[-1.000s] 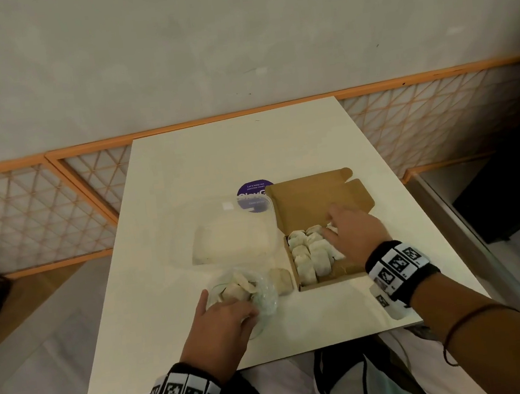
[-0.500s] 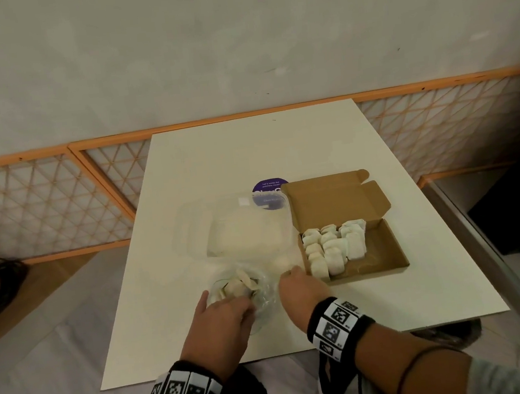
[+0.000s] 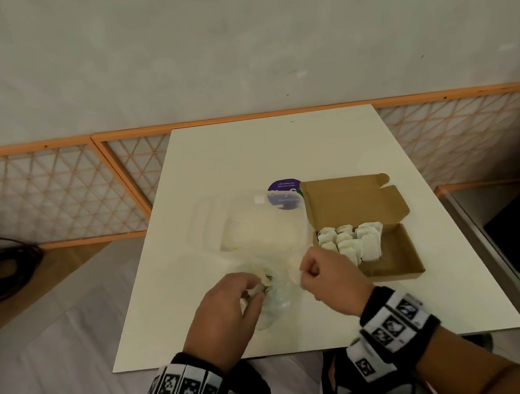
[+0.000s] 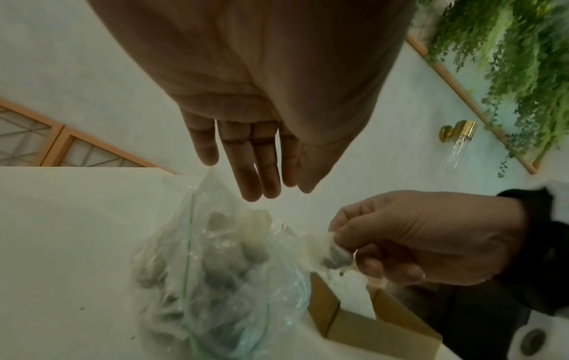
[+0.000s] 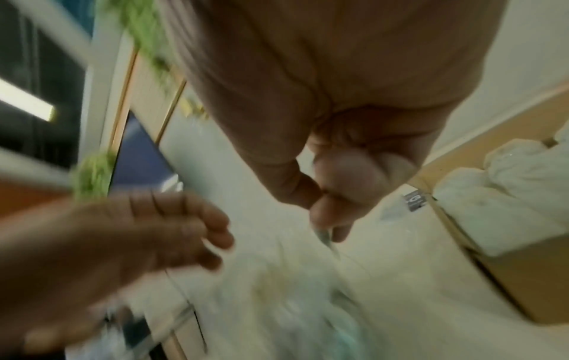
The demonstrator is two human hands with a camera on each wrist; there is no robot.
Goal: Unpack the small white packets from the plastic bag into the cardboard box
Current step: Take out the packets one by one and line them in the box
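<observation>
Thin, crinkly clear film makes up the plastic bag [image 4: 215, 280], which sags limp on the white desk [image 3: 279, 149] just beneath the left hand [image 4: 246, 102], whose fingers [image 4: 249, 170] hang straight and released above its mouth. Beside them the right hand [image 4: 431, 241] has its fingers pinched on the bag's rim. Lumpy small white packets [image 4: 221, 265] inside look light, soft and crushable, so a gentle pinch at an edge suits them. Beyond the right fingers sits the stiff brown cardboard box [image 3: 398, 255], its rows [image 3: 351, 241] of packets part filled
</observation>
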